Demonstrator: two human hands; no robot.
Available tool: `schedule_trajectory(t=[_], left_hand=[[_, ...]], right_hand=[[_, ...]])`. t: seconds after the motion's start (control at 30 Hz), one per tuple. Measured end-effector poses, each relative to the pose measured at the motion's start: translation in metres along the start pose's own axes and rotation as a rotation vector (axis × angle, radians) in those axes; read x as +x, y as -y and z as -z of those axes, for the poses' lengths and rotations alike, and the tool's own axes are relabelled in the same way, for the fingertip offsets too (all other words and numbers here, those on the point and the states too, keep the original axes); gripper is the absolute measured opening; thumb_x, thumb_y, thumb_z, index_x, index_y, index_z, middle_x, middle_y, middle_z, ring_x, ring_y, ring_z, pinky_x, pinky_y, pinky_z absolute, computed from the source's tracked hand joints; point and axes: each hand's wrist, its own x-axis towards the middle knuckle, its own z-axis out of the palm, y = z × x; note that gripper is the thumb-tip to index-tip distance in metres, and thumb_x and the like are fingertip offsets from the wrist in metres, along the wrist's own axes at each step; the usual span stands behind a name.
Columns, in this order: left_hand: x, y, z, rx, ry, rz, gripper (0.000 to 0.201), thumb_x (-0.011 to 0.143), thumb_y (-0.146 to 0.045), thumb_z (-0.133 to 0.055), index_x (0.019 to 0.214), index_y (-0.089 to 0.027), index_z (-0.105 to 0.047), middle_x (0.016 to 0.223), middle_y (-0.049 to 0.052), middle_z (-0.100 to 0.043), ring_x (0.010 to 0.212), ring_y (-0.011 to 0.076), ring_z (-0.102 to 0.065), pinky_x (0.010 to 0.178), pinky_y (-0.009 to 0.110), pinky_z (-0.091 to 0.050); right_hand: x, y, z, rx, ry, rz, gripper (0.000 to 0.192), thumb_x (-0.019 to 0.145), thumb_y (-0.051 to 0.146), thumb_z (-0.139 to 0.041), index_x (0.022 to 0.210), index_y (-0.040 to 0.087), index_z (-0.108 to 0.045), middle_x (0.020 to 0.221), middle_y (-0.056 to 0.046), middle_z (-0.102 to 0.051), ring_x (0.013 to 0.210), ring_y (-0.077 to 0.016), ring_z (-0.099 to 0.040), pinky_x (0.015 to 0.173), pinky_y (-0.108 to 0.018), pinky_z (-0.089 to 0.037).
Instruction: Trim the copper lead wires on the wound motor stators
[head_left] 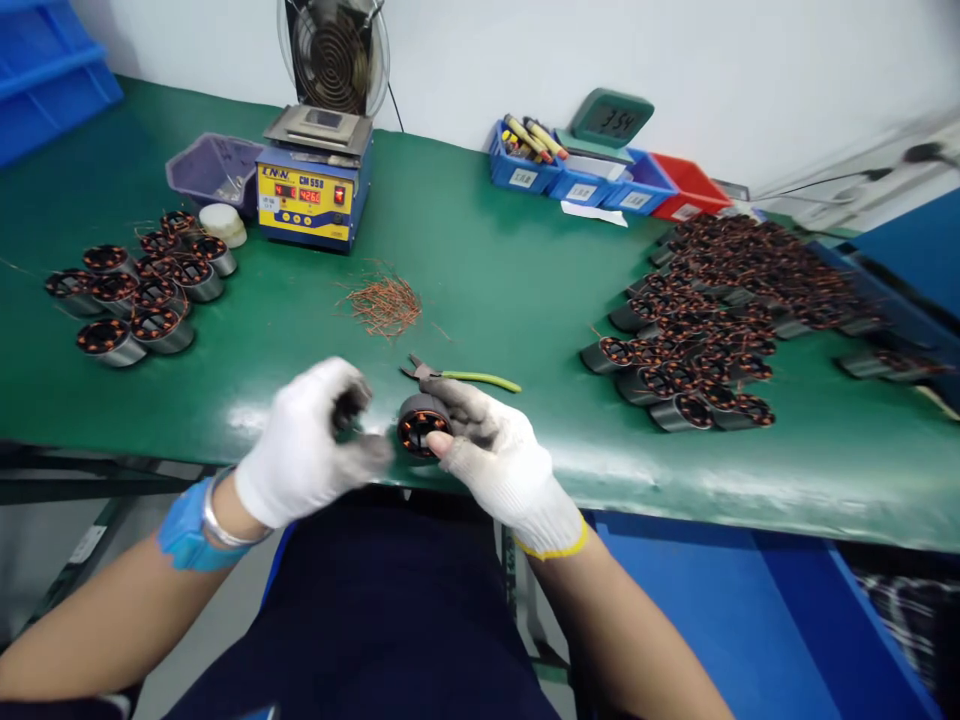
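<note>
Head view: right hand (504, 455) holds stator (417, 410) (pliers (469, 377) nearby).

On a green tabletop (300, 300): one stator (420, 422) over the near edge, one pair of pliers (480, 379) and one heap of wire clippings (388, 305). Toward the left edge, about eleven more stators (162, 330); toward the right edge, dozens (679, 412), too crowded to count. Along the far edge: one machine (311, 200), one fan (330, 58), one purple tub (195, 192), one white tub (223, 225), one clock (611, 118), three blue bins (501, 174), one red bin (684, 190).
</note>
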Motion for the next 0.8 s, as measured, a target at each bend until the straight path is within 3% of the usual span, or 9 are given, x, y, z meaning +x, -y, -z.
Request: schedule_trajectory(t=[0.03, 0.1, 0.27, 0.33, 0.43, 0.5, 0.6, 0.73, 0.8], left_hand=[[-0.002, 0.002, -0.003, 0.018, 0.084, 0.0, 0.027, 0.075, -0.042, -0.069, 0.063, -0.02, -0.058, 0.057, -0.002, -0.054, 0.051, 0.01, -0.045, 0.05, 0.026, -0.038], [-0.007, 0.006, -0.009, -0.026, 0.052, -0.034, 0.025, 0.072, -0.033, -0.073, 0.06, -0.019, -0.057, 0.054, -0.003, -0.054, 0.049, 0.0093, -0.046, 0.05, 0.025, -0.039], [-0.006, 0.014, -0.004, -0.225, -0.378, -0.028, 0.033, 0.094, -0.039, -0.046, 0.065, -0.023, -0.048, 0.056, -0.004, -0.047, 0.045, 0.0098, -0.044, 0.04, 0.024, -0.034], [-0.003, 0.013, 0.001, -0.2, -0.271, 0.02, 0.033, 0.092, -0.044, -0.049, 0.067, -0.023, -0.053, 0.057, -0.003, -0.05, 0.047, 0.0105, -0.046, 0.04, 0.024, -0.034], [-0.001, 0.007, 0.003, -0.052, 0.077, 0.14, 0.028, 0.08, -0.04, -0.067, 0.062, -0.02, -0.059, 0.055, -0.002, -0.054, 0.049, 0.0102, -0.047, 0.044, 0.023, -0.038], [0.001, 0.005, 0.004, -0.119, 0.049, 0.211, 0.033, 0.08, -0.035, -0.068, 0.055, -0.019, -0.052, 0.049, -0.004, -0.047, 0.043, 0.0079, -0.042, 0.04, 0.022, -0.033], [0.003, 0.008, 0.009, -0.349, -0.203, 0.225, 0.032, 0.083, -0.044, -0.061, 0.062, -0.021, -0.052, 0.05, -0.005, -0.049, 0.037, 0.0078, -0.041, 0.034, 0.021, -0.029], [-0.003, 0.01, 0.005, -0.236, 0.048, 0.382, 0.033, 0.065, -0.04, -0.078, 0.088, -0.02, -0.065, 0.073, 0.002, -0.07, 0.053, 0.015, -0.062, 0.042, 0.024, -0.046], [-0.007, 0.01, -0.001, -0.151, 0.091, 0.425, 0.031, 0.066, -0.038, -0.079, 0.088, -0.018, -0.068, 0.081, 0.005, -0.074, 0.066, 0.0178, -0.067, 0.055, 0.026, -0.054]], right_hand=[[0.0, -0.001, -0.002, 0.023, 0.009, -0.015, 0.055, 0.071, 0.034, -0.075, 0.121, 0.018, -0.061, 0.113, -0.011, -0.072, 0.1, -0.0254, -0.069, 0.089, -0.041, -0.056], [-0.001, -0.001, -0.006, 0.054, 0.026, -0.049, 0.056, 0.07, 0.035, -0.076, 0.12, 0.018, -0.061, 0.106, -0.011, -0.074, 0.095, -0.0252, -0.071, 0.084, -0.041, -0.057], [-0.006, -0.002, -0.013, 0.11, 0.012, -0.121, 0.054, 0.067, 0.035, -0.078, 0.115, 0.018, -0.062, 0.105, -0.009, -0.074, 0.096, -0.0249, -0.071, 0.086, -0.042, -0.057], [-0.005, -0.004, -0.015, 0.158, -0.008, -0.126, 0.053, 0.067, 0.035, -0.078, 0.114, 0.018, -0.061, 0.106, -0.01, -0.074, 0.097, -0.0245, -0.071, 0.088, -0.041, -0.056], [-0.002, -0.009, -0.018, 0.215, -0.013, -0.144, 0.053, 0.066, 0.037, -0.079, 0.112, 0.018, -0.06, 0.104, -0.01, -0.073, 0.092, -0.0229, -0.071, 0.083, -0.039, -0.057], [-0.001, -0.012, -0.021, 0.243, -0.022, -0.163, 0.054, 0.066, 0.04, -0.08, 0.111, 0.018, -0.06, 0.102, -0.01, -0.073, 0.087, -0.0214, -0.07, 0.077, -0.037, -0.058], [0.001, -0.015, -0.024, 0.311, -0.049, -0.215, 0.056, 0.065, 0.043, -0.08, 0.11, 0.018, -0.058, 0.1, -0.009, -0.071, 0.079, -0.0186, -0.069, 0.071, -0.035, -0.057], [0.003, -0.016, -0.032, 0.375, -0.051, -0.24, 0.059, 0.066, 0.043, -0.079, 0.113, 0.021, -0.051, 0.103, -0.007, -0.067, 0.076, -0.0163, -0.066, 0.065, -0.031, -0.056], [0.003, -0.016, -0.037, 0.31, 0.005, -0.214, 0.06, 0.072, 0.042, -0.074, 0.121, 0.022, -0.047, 0.11, -0.008, -0.066, 0.073, -0.0149, -0.065, 0.062, -0.029, -0.054]])
